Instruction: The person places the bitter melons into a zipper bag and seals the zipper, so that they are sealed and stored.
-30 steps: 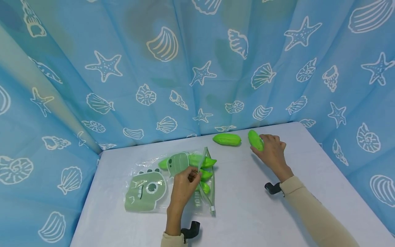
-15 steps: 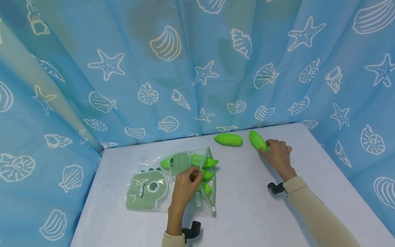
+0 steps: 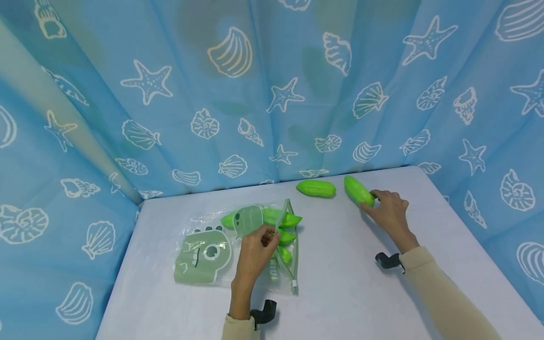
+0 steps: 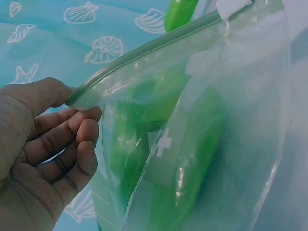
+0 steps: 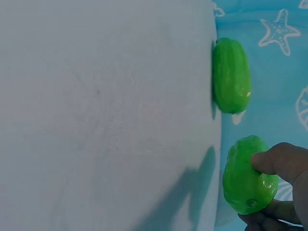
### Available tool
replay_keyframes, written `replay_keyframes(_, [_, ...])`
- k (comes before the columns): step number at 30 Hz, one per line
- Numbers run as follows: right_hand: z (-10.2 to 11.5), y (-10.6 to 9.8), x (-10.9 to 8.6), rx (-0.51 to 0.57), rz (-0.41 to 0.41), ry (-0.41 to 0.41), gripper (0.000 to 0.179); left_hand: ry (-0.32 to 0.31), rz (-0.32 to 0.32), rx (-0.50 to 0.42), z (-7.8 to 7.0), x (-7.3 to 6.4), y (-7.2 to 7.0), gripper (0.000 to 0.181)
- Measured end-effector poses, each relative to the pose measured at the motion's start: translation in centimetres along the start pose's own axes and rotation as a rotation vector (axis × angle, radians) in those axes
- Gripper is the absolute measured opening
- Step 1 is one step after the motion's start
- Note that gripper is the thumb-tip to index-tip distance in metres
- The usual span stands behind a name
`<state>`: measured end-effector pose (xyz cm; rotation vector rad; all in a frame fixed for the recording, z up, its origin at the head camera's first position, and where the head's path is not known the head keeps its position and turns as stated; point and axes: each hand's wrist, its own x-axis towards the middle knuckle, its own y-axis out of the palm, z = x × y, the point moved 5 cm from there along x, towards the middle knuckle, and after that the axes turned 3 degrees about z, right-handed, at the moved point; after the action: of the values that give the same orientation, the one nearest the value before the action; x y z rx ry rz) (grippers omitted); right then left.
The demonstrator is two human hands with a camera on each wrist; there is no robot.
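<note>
A blue curtain [image 3: 187, 151] printed with white shells and starfish hangs behind a white table [image 3: 340, 283]. In the head view, a clear bag [image 3: 201, 262] with a green cartoon face lies left of centre, with several bagged vegetables [image 3: 272, 216] showing near its mouth. The left hand [image 3: 257, 245] pinches the edge of that mouth, as it did a second ago. The change is at the right hand [image 3: 390, 212]: its fingers have moved from the middle of the held vegetable [image 3: 357, 189] towards its near end, so more of the green skin shows. The loose vegetable [image 3: 316, 188] lies just beside it, by the table's far edge. For the work in hand, this looks like a change of grip rather than a carry, as both vegetables are outside the bag.

In the left wrist view, thumb and forefinger nip the bag's green rim, with the other fingers bent beneath. A white slider [image 4: 233, 7] sits along the rim.

In the right wrist view, the thumb presses on the held vegetable and fingers come round below. Whether it is off the table, I cannot tell.
</note>
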<state>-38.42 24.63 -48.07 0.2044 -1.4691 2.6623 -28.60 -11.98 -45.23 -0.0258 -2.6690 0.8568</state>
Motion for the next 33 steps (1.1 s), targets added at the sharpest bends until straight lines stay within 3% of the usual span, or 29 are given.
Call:
replay_keyframes(4, [0.4, -0.6, -0.9, 0.019, 0.006, -0.047, 0.051, 0.004, 0.006, 0.004, -0.1, 0.1, 0.0, 0.01])
replay_keyframes(15, [4.3, -0.4, -4.5, 0.085, 0.073, -0.295, 0.046, 0.017, 0.008, -0.001, -0.3, 0.4, -0.3, 0.013])
replay_keyframes(23, [6.7, 1.0, -6.1, 0.087, 0.194, -0.395, 0.048, 0.011, 0.009, 0.0, -0.2, 0.5, -0.3, 0.013])
replay_keyframes(29, [8.0, 2.1, -7.5, 0.076, 0.241, -0.48, 0.046, 0.009, 0.004, 0.004, -0.2, 0.2, -0.1, 0.013])
replay_keyframes(33, [8.4, 2.8, -8.0, 0.072, 0.274, -0.495, 0.044, 0.007, 0.011, 0.006, -0.1, 0.1, 0.0, 0.013])
